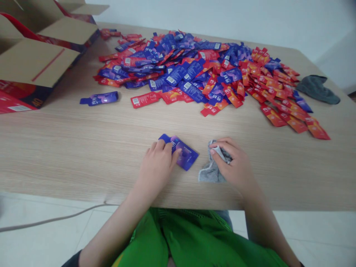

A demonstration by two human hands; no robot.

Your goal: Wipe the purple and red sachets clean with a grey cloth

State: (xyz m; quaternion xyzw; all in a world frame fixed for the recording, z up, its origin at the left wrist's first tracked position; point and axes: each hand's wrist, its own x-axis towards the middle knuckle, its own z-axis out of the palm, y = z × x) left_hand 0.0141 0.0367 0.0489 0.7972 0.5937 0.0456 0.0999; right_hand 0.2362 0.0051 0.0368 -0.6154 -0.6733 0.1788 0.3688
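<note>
A blue-purple sachet [188,155] lies on the table near the front edge. My left hand [161,157] is closed on its left part, the thumb on top and the fingertips at its upper left edge. To the right, my right hand [233,159] pinches a crumpled grey cloth [210,173] between thumb and fingers, and part of the cloth rests on the table. A small gap separates the cloth from the sachet. Another blue sachet [102,98] lies alone farther back on the left.
A large heap of red and blue sachets [169,74] spreads across the back of the table [69,148]. Open cardboard boxes [36,63] stand at the left. A dark grey cloth [318,89] lies at the back right. A cable [69,216] runs below the front edge.
</note>
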